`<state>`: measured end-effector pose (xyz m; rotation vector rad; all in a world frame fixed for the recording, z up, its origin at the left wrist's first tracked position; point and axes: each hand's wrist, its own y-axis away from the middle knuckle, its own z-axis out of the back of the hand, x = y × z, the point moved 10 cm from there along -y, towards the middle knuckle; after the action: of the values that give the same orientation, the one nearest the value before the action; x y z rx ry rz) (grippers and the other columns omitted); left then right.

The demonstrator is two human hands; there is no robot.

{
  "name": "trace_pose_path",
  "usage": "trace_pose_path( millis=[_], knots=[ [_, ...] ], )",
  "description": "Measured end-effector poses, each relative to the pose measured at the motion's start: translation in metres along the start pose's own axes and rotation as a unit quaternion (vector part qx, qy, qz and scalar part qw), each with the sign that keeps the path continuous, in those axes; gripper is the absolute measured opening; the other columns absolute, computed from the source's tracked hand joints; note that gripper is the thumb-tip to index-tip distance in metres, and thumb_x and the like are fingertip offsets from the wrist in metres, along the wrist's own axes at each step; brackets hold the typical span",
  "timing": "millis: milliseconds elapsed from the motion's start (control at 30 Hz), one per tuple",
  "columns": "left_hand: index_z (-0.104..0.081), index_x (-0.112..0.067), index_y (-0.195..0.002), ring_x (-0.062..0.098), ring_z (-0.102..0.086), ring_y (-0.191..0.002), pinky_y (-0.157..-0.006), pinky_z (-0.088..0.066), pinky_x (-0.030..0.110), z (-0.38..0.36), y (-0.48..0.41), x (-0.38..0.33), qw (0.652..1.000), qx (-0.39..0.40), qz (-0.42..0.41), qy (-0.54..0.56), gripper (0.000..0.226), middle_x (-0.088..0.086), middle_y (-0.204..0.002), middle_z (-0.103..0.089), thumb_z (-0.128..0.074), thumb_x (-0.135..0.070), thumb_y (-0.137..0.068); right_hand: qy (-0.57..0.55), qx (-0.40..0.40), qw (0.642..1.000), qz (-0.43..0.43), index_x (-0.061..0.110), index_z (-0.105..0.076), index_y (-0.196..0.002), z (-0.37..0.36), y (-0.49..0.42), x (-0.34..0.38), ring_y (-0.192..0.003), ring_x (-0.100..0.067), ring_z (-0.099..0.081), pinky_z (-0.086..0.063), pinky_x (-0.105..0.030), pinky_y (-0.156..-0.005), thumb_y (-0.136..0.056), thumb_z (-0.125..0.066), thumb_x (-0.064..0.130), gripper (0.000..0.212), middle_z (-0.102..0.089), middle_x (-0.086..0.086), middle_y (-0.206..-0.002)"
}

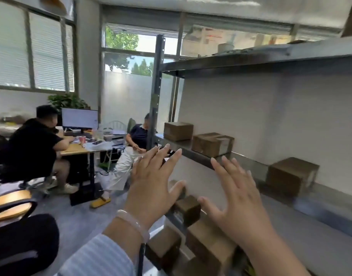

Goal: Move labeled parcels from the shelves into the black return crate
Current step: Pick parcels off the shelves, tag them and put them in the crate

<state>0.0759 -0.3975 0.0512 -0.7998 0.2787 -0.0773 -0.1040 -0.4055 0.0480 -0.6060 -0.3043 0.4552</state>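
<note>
Left hand (pixel 151 180) & right hand (pixel 239 194) up at frame ctr, fingers (pixel 219 170) spread, holding nothing, in front of metal shelf (pixel 249 166) w/ three brown parcels (pixel 212 144) in a row, mid-right.

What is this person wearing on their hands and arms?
Neither hand is gloved. The left hand has a pale, milky round bangle at its wrist, and that arm wears a light blue striped fabric sleeve. The right hand and its forearm show no sleeve.

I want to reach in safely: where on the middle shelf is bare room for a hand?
Bare shelf between the middle box and the right box, and right of that one. Crowded: the lower boxes.
</note>
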Motion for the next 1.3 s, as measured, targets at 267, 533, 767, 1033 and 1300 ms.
trace_pose_path(
  millis=[267, 533, 767, 1033, 1300],
  knots=[
    [-0.016, -0.044, -0.151, 0.013, -0.012, -0.148, -0.121, -0.009, 0.04, -0.071, -0.022, -0.161, 0.984, 0.019, -0.137, 0.114, 0.071, -0.009, -0.16, -0.022, -0.048, -0.059, -0.089, 0.075, -0.035, 0.989, -0.119, 0.045, 0.001, -0.151, 0.068, 0.057, -0.119, -0.148, -0.004, 0.01, -0.002, -0.04, -0.123, -0.081, -0.039, 0.073, 0.085, 0.002, 0.016, -0.162],
    [-0.025, -0.04, -0.152, 0.016, -0.017, -0.147, -0.118, -0.011, 0.04, -0.087, -0.023, -0.262, 0.936, 0.054, -0.266, 0.222, 0.072, -0.008, -0.16, -0.024, -0.053, -0.059, -0.088, 0.191, -0.077, 0.945, -0.254, 0.046, 0.003, -0.151, 0.128, 0.125, -0.172, -0.149, -0.007, 0.005, 0.0, -0.036, -0.122, -0.078, -0.027, 0.075, 0.084, -0.004, 0.012, -0.163],
    [-0.025, -0.039, -0.15, 0.021, -0.028, -0.144, -0.116, -0.023, 0.045, -0.101, 0.01, -0.335, 0.891, 0.09, -0.327, 0.301, 0.069, -0.003, -0.156, -0.034, -0.043, -0.062, -0.088, 0.264, -0.082, 0.901, -0.334, 0.046, 0.012, -0.15, 0.165, 0.182, -0.179, -0.146, -0.002, 0.02, 0.013, -0.029, -0.117, -0.085, -0.032, 0.073, 0.083, 0.009, 0.018, -0.162],
    [-0.002, -0.048, -0.151, 0.014, -0.002, -0.15, -0.118, 0.0, 0.035, -0.1, 0.037, -0.43, 0.849, 0.115, -0.383, 0.345, 0.071, -0.012, -0.163, -0.005, -0.039, -0.064, -0.093, 0.255, -0.136, 0.872, -0.395, 0.045, 0.008, -0.15, 0.225, 0.234, -0.232, -0.146, -0.001, 0.017, 0.005, -0.031, -0.12, -0.089, -0.047, 0.062, 0.083, 0.008, 0.018, -0.161],
    [-0.012, -0.047, -0.152, 0.014, -0.011, -0.147, -0.118, -0.01, 0.031, -0.125, 0.034, -0.547, 0.843, 0.13, -0.362, 0.376, 0.072, -0.01, -0.162, -0.015, -0.042, -0.066, -0.089, 0.197, -0.144, 0.878, -0.412, 0.044, 0.003, -0.152, 0.283, 0.269, -0.328, -0.147, -0.003, 0.009, -0.003, -0.029, -0.119, -0.091, -0.05, 0.057, 0.081, 0.005, 0.018, -0.161]
  ],
)
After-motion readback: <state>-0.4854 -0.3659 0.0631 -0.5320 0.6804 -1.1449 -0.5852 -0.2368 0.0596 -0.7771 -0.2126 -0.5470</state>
